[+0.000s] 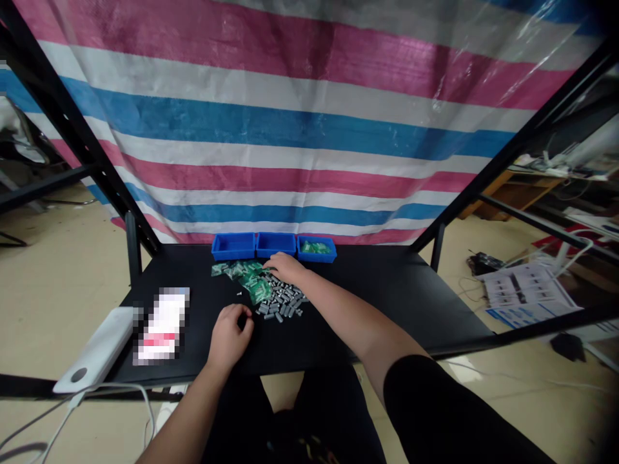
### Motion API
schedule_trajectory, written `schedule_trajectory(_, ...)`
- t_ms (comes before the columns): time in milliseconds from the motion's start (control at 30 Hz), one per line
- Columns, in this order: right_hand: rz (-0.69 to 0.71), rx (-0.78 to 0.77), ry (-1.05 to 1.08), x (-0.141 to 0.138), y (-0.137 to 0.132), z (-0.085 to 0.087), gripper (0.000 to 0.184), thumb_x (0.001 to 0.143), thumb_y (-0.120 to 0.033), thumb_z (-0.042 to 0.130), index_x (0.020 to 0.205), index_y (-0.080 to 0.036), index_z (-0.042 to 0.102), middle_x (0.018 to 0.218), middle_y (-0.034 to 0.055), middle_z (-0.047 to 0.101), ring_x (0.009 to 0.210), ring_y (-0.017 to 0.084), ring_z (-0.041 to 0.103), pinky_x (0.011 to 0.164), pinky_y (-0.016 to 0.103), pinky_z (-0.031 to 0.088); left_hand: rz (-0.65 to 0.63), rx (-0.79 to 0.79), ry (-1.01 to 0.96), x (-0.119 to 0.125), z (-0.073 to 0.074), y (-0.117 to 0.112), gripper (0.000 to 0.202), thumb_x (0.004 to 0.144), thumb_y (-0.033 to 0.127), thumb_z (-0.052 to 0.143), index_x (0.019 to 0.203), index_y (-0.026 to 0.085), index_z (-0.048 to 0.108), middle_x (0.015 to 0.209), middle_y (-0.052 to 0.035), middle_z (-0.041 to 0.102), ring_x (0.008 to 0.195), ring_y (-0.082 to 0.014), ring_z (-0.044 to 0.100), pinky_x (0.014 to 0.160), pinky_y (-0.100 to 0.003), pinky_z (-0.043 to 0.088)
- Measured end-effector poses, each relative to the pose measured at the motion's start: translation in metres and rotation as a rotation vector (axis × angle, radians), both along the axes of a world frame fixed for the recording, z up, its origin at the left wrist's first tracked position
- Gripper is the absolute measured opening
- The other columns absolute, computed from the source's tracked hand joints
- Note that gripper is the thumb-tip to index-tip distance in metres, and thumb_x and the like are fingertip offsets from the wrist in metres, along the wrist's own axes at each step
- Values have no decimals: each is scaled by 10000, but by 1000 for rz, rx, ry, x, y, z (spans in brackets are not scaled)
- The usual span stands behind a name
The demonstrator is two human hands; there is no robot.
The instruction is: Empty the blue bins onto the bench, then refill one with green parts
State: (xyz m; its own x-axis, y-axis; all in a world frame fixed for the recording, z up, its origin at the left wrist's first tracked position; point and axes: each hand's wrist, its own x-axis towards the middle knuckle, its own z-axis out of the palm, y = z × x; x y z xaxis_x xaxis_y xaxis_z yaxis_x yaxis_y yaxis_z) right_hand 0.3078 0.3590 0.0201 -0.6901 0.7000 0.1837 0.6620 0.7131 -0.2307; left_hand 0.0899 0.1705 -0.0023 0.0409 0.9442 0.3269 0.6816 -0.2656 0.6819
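A loose heap of small grey metal cylinders lies on the black tabletop, with green-printed clear packets spread along its far left side. My right hand rests palm down over the heap's far end, its fingers against the green packets. My left hand sits just left of the heap, fingers curled together, and they hide whatever may be between them. A tiny pale part lies beyond it.
Three blue plastic bins stand along the table's far edge, the rightmost holding green packets. A white flat box and a blurred pink-and-white package lie at the left. Black frame posts and a striped tarp stand behind.
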Motion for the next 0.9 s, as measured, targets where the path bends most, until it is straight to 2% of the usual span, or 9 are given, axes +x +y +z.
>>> schedule_trajectory(133,-4,-19,11,-2,5,-4,150,944,-138,695,1046,-201,785,1032,70,694,955,209,634,813,290,447,-3,11,10,-1,0,-1,56,878,252,567,859,250,620,923,-46,693,967,-260,636,895,-395,495)
schedule_trajectory(267,-4,0,41,-2,4,-4,85,933,-122,698,916,-182,755,971,54,672,924,197,622,815,277,439,1,25,9,-1,1,-1,57,868,246,569,849,247,622,913,-49,695,951,-258,640,881,-389,500)
schedule_trajectory(433,-8,40,138,7,-10,4,100,979,-134,641,980,-161,737,1022,88,692,1008,221,633,928,317,474,5,19,-1,1,3,-2,63,866,233,562,843,244,620,901,-48,691,948,-255,637,878,-389,501)
schedule_trajectory(567,-33,85,410,31,-23,16,152,1019,-213,588,1032,-184,737,1055,93,703,1008,215,665,938,337,520,2,11,0,1,2,-2,64,873,228,562,848,243,619,908,-50,690,959,-255,635,896,-397,501)
schedule_trajectory(633,-123,138,498,52,-24,24,188,1027,-254,563,1032,-204,745,1063,93,707,1028,228,672,957,361,530,0,9,5,0,0,-1,63,874,230,565,852,246,621,917,-51,692,963,-258,637,898,-401,503)
schedule_trajectory(767,-438,262,518,105,-12,37,245,1014,-278,528,1047,-198,757,1073,115,710,1044,254,668,985,378,528,10,19,20,-1,-2,0,60,871,247,570,849,254,625,919,-50,698,971,-268,645,912,-414,511)
schedule_trajectory(833,-560,279,452,129,-7,39,268,1000,-252,509,1070,-177,757,1094,130,709,1044,256,668,987,373,525,9,23,24,-1,-3,1,57,869,255,573,848,256,626,919,-48,701,975,-269,647,923,-420,513)
schedule_trajectory(900,-623,230,315,147,-4,36,259,965,-216,525,1056,-176,765,1099,126,719,1053,258,667,995,374,516,3,22,27,-1,-3,2,55,869,257,574,846,256,624,918,-48,700,969,-268,645,923,-423,514)
